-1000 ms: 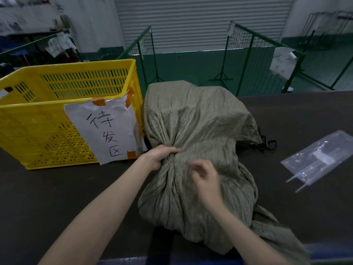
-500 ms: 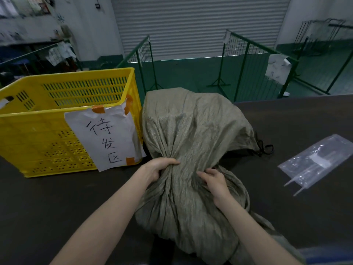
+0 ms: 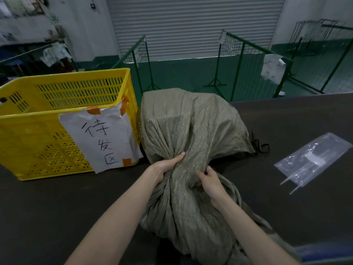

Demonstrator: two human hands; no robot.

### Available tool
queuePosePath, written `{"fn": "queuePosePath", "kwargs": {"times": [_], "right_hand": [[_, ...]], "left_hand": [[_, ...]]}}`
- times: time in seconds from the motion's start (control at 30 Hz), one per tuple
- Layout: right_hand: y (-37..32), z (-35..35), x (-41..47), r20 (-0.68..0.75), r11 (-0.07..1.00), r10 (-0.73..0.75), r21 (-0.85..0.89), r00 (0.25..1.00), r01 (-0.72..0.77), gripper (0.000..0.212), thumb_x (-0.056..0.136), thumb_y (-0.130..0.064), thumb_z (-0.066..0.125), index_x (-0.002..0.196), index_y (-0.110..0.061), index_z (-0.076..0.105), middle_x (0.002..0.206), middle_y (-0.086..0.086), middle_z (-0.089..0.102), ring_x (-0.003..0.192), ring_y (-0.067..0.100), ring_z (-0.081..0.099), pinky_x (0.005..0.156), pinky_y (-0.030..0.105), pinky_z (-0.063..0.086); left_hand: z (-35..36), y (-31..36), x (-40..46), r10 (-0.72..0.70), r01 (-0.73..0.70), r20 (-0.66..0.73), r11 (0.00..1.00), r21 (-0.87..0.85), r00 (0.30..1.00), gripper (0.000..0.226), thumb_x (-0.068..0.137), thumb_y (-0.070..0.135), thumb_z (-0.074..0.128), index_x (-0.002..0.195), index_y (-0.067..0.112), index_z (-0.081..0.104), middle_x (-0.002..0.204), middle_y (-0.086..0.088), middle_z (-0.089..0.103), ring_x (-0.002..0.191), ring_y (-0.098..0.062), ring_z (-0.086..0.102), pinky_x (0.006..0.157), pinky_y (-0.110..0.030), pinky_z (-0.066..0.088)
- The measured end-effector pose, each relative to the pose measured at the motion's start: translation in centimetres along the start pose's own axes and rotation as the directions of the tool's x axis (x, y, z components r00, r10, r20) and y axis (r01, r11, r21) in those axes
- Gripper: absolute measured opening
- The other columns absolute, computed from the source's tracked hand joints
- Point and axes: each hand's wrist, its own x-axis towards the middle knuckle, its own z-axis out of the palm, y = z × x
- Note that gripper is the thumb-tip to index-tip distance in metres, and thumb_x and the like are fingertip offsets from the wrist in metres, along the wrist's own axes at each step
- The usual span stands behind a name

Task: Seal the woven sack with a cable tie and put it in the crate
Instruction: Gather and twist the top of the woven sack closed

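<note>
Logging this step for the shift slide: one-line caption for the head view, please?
Both hands, left hand and right hand, gather the woven sack neck beside the yellow crate.

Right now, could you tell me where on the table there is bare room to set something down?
Bare table lies in front of the yellow crate, left of the left hand. More lies between the woven sack and the clear plastic bag, and beyond that bag. It is crowded where crate and sack meet, and at the gathered neck, which both hands, the right hand included, grip.
</note>
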Motion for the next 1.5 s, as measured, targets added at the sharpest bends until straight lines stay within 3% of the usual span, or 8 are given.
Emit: {"fn": "queuePosePath", "kwargs": {"times": [0.27, 0.57, 0.73, 0.87, 0.97, 1.07, 1.3, 1.5], "right_hand": [[0.2, 0.6, -0.2, 0.071, 0.994, -0.015, 0.111, 0.997, 0.007, 0.019, 0.093, -0.007, 0.052, 0.104, -0.017, 0.064, 0.092, -0.001, 0.075, 0.081, 0.01, 0.072, 0.065, 0.021, 0.053], [1.1, 0.2, -0.1, 0.042, 0.997, -0.015, 0.082, 0.999, 0.011, 0.024, 0.088, -0.006, 0.061, 0.109, -0.017, 0.06, 0.097, 0.008, 0.071, 0.085, 0.02, 0.067, 0.08, 0.039, 0.052], [1.7, -0.4, 1.1, -0.121, 0.998, -0.018, -0.068, 0.992, 0.01, 0.04, 0.083, -0.012, 0.068, 0.116, -0.015, 0.045, 0.093, 0.016, 0.065, 0.085, 0.024, 0.063, 0.077, 0.038, 0.05], [2.4, -0.6, 1.7, -0.151, 0.932, -0.119, -0.359, 0.981, 0.057, 0.036, 0.078, -0.025, 0.071, 0.109, -0.01, 0.061, 0.094, 0.011, 0.065, 0.092, 0.027, 0.062, 0.086, 0.041, 0.048], [2.6, -0.9, 1.4, -0.213, 0.72, -0.184, -0.694, 0.96, -0.016, 0.033, 0.082, -0.042, 0.062, 0.11, -0.025, 0.059, 0.12, 0.002, 0.044, 0.12, 0.024, 0.036, 0.101, 0.044, 0.028], [2.6, -1.1, 0.6, -0.19, 0.698, -0.154, -0.715, 0.97, -0.029, 0.04, 0.083, -0.047, 0.058, 0.112, -0.023, 0.045, 0.125, 0.001, 0.045, 0.127, 0.023, 0.032, 0.102, 0.046, 0.02], [2.6, -2.1, 0.7, -0.144, 0.709, -0.047, -0.702, 0.988, -0.068, 0.042, 0.085, -0.054, 0.053, 0.112, -0.023, 0.048, 0.105, -0.004, 0.06, 0.113, 0.019, 0.051, 0.095, 0.04, 0.021], [3.4, -3.1, 0.7, 0.023, 0.796, -0.03, -0.605, 0.999, 0.038, 0.017, 0.078, -0.038, 0.062, 0.077, -0.023, 0.068, 0.064, -0.012, 0.06, 0.07, 0.011, 0.056, 0.069, 0.031, 0.045]], "left_hand": [[-0.1, -0.1, -0.7, -0.027, 0.019, 0.087, 0.995, 0.097, 0.996, 0.049, 0.09, 0.033, 0.06, 0.132, 0.009, 0.052, 0.102, -0.01, 0.065, 0.089, -0.023, 0.062, 0.073, -0.03, 0.05], [0.8, -1.2, 1.0, 0.114, -0.12, -0.065, 0.988, -0.094, 0.991, 0.034, 0.094, 0.01, 0.049, 0.127, 0.002, 0.053, 0.095, -0.012, 0.063, 0.08, -0.024, 0.059, 0.078, -0.034, 0.05], [0.6, -0.9, 1.8, 0.05, -0.043, 0.083, 0.996, -0.084, 0.995, 0.058, 0.08, 0.052, 0.068, 0.123, 0.015, 0.057, 0.114, -0.011, 0.065, 0.105, -0.026, 0.061, 0.091, -0.037, 0.051], [0.3, -1.1, 2.0, -0.004, 0.002, 0.111, 1.0, 0.016, 0.994, 0.056, 0.08, 0.031, 0.074, 0.128, 0.009, 0.056, 0.117, -0.016, 0.064, 0.108, -0.029, 0.061, 0.099, -0.042, 0.047], [0.6, -1.7, 2.5, 0.065, -0.055, 0.07, 0.991, -0.126, 0.995, 0.037, 0.088, 0.018, 0.063, 0.123, 0.007, 0.06, 0.105, -0.015, 0.067, 0.095, -0.028, 0.063, 0.092, -0.039, 0.05], [1.3, -2.3, 3.1, 0.157, -0.153, -0.005, 0.957, -0.248, 0.988, 0.034, 0.089, 0.008, 0.056, 0.123, 0.002, 0.058, 0.102, -0.014, 0.067, 0.09, -0.026, 0.064, 0.075, -0.032, 0.052], [1.6, -2.0, 3.8, 0.163, -0.153, 0.035, 0.967, -0.205, 0.986, 0.052, 0.077, 0.044, 0.074, 0.119, 0.015, 0.061, 0.112, -0.012, 0.068, 0.102, -0.026, 0.065, 0.09, -0.038, 0.052], [1.9, -1.5, 3.9, 0.065, -0.064, 0.01, 0.992, -0.111, 0.998, 0.045, 0.085, 0.027, 0.069, 0.122, 0.003, 0.059, 0.099, -0.015, 0.068, 0.091, -0.028, 0.065, 0.083, -0.038, 0.053]]}}
